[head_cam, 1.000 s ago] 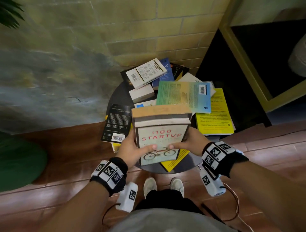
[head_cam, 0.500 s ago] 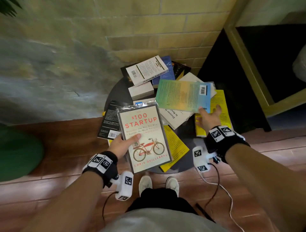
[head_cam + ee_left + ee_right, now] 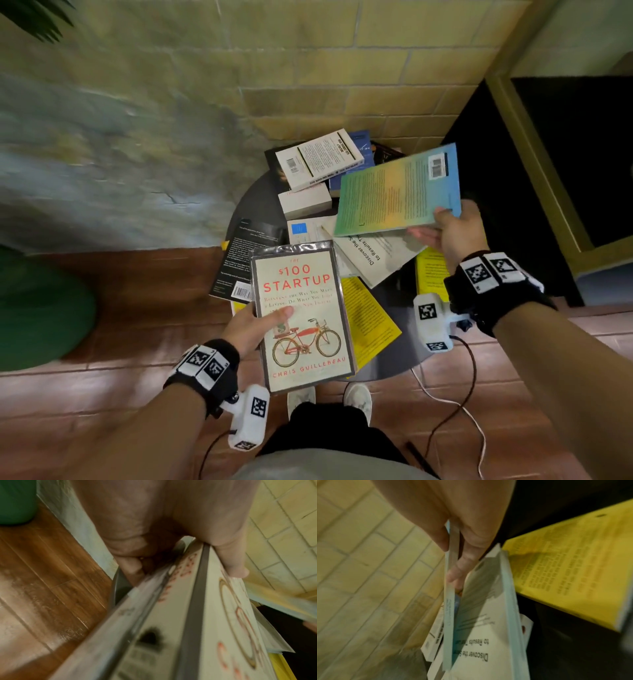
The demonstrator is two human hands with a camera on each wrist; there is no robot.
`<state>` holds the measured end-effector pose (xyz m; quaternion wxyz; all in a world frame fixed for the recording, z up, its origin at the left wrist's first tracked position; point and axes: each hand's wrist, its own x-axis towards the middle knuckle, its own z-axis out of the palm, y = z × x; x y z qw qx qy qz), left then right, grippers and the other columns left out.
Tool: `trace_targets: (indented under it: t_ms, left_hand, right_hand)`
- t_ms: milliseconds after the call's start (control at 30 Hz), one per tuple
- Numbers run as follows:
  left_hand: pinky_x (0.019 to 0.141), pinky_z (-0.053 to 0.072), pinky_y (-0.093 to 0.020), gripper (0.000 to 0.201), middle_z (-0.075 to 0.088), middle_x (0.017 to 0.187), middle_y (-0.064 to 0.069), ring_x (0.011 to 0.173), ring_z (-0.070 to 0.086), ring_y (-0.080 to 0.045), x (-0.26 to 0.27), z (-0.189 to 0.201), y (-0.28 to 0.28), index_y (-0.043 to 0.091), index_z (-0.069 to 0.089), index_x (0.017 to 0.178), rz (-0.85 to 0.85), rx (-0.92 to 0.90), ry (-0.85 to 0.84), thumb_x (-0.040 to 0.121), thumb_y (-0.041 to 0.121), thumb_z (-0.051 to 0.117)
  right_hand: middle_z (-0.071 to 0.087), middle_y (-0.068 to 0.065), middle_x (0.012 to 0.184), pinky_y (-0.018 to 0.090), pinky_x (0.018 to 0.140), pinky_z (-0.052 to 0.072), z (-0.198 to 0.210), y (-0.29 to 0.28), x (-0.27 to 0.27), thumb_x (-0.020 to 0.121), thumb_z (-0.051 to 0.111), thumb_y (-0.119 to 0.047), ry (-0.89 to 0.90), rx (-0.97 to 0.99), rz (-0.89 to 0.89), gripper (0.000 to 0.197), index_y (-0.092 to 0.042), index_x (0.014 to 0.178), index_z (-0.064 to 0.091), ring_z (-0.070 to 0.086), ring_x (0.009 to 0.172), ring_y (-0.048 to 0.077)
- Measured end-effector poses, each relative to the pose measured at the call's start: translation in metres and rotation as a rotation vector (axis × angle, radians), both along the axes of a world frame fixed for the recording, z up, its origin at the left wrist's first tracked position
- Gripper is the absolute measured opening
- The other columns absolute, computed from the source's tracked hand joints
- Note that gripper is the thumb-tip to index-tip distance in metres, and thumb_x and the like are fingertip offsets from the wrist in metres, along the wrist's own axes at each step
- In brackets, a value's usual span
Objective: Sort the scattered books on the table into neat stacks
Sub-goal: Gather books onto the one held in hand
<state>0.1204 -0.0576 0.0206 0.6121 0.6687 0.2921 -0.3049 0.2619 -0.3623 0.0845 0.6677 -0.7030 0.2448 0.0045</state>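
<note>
A person stands over a small round dark table (image 3: 253, 198) set against a yellow brick wall (image 3: 342, 68), a book in each hand. The left hand (image 3: 251, 329) grips the "$100 Startup" book (image 3: 301, 315) by its left edge, thumb pressed on the cream front cover beside the red bicycle picture, fingers curled underneath; the book is held flat, above the near rim of the table and the wooden floor (image 3: 120, 325). The right hand (image 3: 452, 233) pinches the lower right corner of a thin green-to-blue paperback (image 3: 397, 192), back cover up with its barcode at the far corner, lifted and tilted clear of the pile. Beneath it lies a white book (image 3: 376, 253) printed with "Discover the", resting on a yellow book (image 3: 366, 322), with another yellow book (image 3: 430, 274) near the right wrist. A black paperback (image 3: 246, 260) hangs over the table's left edge. At the back, a white paperback (image 3: 318, 157) sits on top of a small white book (image 3: 305, 202) and what seems to be a dark blue cover (image 3: 359, 144), partly hidden. The right wrist view, blurred, shows the thumb on one face of the thin paperback and the fingers on the other.
</note>
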Motion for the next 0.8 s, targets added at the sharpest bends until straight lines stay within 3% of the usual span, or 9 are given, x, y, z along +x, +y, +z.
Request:
trace_targets:
  t_ms: [100,233,333,433,500,567,700,800]
  left_hand:
    - [0.086,0.055,-0.037,0.057,0.075,0.100,0.003,0.090,0.073,-0.015,0.000,0.002,0.005,0.027,0.061,0.114,-0.017,-0.013,-0.012,0.063,0.043,0.081]
    - [0.077,0.055,-0.032,0.077,0.075,0.108,-0.001,0.093,0.074,-0.017,0.005,0.002,0.012,0.022,0.058,0.127,-0.040,-0.016,-0.011,0.059,0.047,0.083]
    - [0.081,0.052,-0.032,0.066,0.073,0.114,0.001,0.099,0.071,-0.018,0.010,0.009,0.014,0.027,0.058,0.124,-0.088,0.010,-0.027,0.064,0.045,0.080]
    - [0.091,0.051,-0.037,0.054,0.072,0.113,0.003,0.101,0.069,-0.016,0.017,0.015,0.016,0.034,0.059,0.116,-0.116,0.033,-0.029,0.067,0.046,0.079]
    - [0.097,0.050,-0.042,0.061,0.074,0.110,0.004,0.099,0.071,-0.016,0.023,0.016,0.017,0.033,0.062,0.116,-0.121,0.035,-0.033,0.061,0.051,0.080]
    - [0.095,0.051,-0.042,0.055,0.075,0.107,0.004,0.096,0.072,-0.015,0.026,0.016,0.019,0.034,0.064,0.114,-0.119,0.032,-0.035,0.064,0.050,0.080]
    - [0.080,0.053,-0.031,0.029,0.076,0.100,0.004,0.091,0.072,-0.014,0.030,0.019,0.019,0.035,0.063,0.102,-0.105,0.039,-0.045,0.077,0.039,0.077]
    - [0.087,0.052,-0.034,0.028,0.074,0.101,0.005,0.094,0.071,-0.015,0.030,0.015,0.019,0.036,0.063,0.099,-0.076,0.052,-0.037,0.076,0.038,0.078]
  right_hand:
    - [0.061,0.013,0.114,0.028,0.067,0.060,0.020,0.015,0.011,0.100,0.040,-0.012,-0.159,-0.169,0.103,0.032,-0.010,0.133,0.041,0.069,0.079,0.022]
    - [0.061,0.003,0.117,0.033,0.082,0.059,0.037,0.043,0.032,0.098,0.046,-0.020,-0.360,-0.356,0.171,0.037,-0.018,0.135,0.048,0.065,0.101,0.017]
    - [0.066,0.000,0.113,0.027,0.091,0.052,0.039,0.058,0.044,0.094,0.050,-0.016,-0.508,-0.497,0.187,0.039,-0.016,0.132,0.055,0.061,0.102,0.009]
    - [0.064,0.004,0.127,0.019,0.103,0.041,0.038,0.070,0.059,0.087,0.048,0.003,-0.610,-0.608,0.298,0.049,-0.016,0.130,0.059,0.055,0.114,0.006]
    - [0.057,0.004,0.136,0.025,0.112,0.034,0.029,0.078,0.074,0.082,0.046,0.011,-0.623,-0.696,0.416,0.055,-0.015,0.129,0.060,0.049,0.127,0.010]
    - [0.051,0.005,0.142,0.035,0.117,0.029,0.015,0.086,0.085,0.082,0.043,0.014,-0.576,-0.824,0.581,0.057,-0.013,0.129,0.060,0.043,0.135,0.021]
    - [0.053,0.001,0.141,0.040,0.113,0.032,-0.016,0.095,0.089,0.088,0.047,0.007,-0.450,-1.032,0.845,0.049,-0.016,0.127,0.062,0.041,0.136,0.028]
    - [0.052,0.006,0.142,0.042,0.110,0.034,-0.034,0.099,0.095,0.090,0.056,-0.003,-0.293,-1.114,1.029,0.041,-0.014,0.128,0.061,0.041,0.134,0.030]
